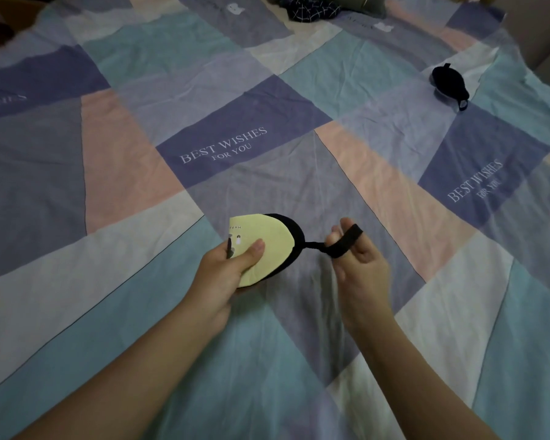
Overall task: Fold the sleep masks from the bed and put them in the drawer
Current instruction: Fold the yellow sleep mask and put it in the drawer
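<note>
Head view: left hand (232, 265) grips a folded yellow sleep mask (261, 246), thumb pressed on its flat, rounded yellow face, black backing peeking out behind. Its black elastic strap (340, 244) runs straight over to the right hand (361, 265), looped around the raised fingers there, so that hand is holding the strap taut. Both are held just above the bed (267, 128), which has a soft, slightly wrinkled patchwork sheet in blue, pink and teal blocks with "BEST WISHES FOR YOU" printed on it. Far beyond the right hand, a black sleep mask (450, 84) lies on the sheet. Beyond both hands, a dark checked cloth (311, 7) sits at the far edge.
</note>
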{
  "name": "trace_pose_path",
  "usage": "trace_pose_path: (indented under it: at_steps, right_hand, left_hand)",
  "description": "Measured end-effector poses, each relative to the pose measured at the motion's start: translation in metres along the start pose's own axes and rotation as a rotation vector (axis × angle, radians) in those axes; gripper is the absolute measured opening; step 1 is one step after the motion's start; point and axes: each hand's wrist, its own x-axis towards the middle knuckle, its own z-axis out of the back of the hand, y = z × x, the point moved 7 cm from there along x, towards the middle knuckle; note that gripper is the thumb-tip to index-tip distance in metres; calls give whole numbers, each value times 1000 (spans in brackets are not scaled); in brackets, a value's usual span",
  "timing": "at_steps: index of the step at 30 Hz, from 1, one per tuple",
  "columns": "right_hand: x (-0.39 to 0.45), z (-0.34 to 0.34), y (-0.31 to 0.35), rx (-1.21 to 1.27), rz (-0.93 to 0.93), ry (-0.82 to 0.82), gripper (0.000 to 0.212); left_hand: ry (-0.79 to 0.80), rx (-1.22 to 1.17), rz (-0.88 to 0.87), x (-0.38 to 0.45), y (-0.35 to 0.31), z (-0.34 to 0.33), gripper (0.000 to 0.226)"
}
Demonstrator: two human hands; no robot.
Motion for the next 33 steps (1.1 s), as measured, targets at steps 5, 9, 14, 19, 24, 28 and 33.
trace_pose_path:
  at_steps: [5,9,14,19,24,28,33]
  right_hand:
    - [-21,-21,-6,-392,109,295,106]
    - [-24,-27,-4,-517,210,387,102]
    - [-30,-31,7,-749,453,444,95]
    - [-32,-30,12,-679,500,323,82]
    - [-18,-8,3,-244,211,63,90]
    - [-21,-13,-5,-52,97,44,90]
    - [-27,-11,-17,279,-136,13,96]
  left_hand:
    - [6,-144,83,-5,-1,-16,6]
    - [-5,-23,85,-8,-5,-21,14]
    - [-40,178,95,-8,-15,-17,65]
    - [70,81,221,-13,-26,-28,29]
    - [145,130,310,-11,-10,-25,67]
    - [170,41,354,-20,20,-39,44]
    - [18,-262,175,-7,10,-33,19]
